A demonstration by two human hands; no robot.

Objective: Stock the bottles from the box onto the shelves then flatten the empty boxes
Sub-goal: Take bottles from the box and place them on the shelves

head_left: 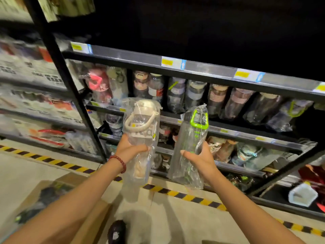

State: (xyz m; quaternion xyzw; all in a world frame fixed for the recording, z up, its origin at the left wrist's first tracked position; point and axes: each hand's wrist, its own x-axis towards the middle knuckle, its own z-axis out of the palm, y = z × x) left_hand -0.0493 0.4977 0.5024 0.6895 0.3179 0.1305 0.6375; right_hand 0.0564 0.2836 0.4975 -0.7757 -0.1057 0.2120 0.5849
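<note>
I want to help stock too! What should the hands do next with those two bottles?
Probably lift the green-handled bottle in the right hand up to the shelf row, where a similar green-handled one lies. Both bottles are held in front of the shelves; the left hand holds the cream-handled bottle.

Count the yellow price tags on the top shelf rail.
4: one at the rail's left end, one near the middle, one further right, and one cut off by the right edge. More may lie beyond view.

Floor: pale grey concrete floor, yellow-and-black striped hazard tape along the rack's foot.
Furniture: black metal shelving rack, grey price-tag rails on shelf edges.
Light: dim, upper bay dark.
</note>
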